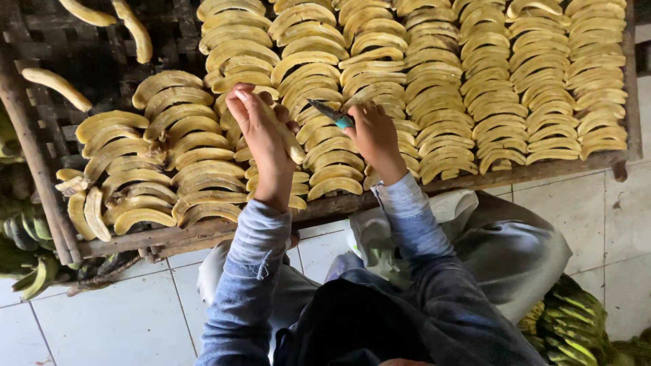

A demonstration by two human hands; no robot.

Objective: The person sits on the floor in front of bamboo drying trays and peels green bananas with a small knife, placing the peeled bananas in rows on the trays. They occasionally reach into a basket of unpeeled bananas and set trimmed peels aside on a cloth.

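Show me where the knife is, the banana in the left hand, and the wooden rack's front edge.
knife [331, 113]: head view, on the blade near its teal handle.
peeled banana [293, 144]: head view, lower end below the palm.
wooden rack [542, 167]: head view, bare front rail.

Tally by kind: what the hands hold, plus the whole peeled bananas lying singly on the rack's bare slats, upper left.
Knife, in right hand: 1
Peeled banana, in left hand: 1
Single peeled bananas on bare slats: 3
Total: 5
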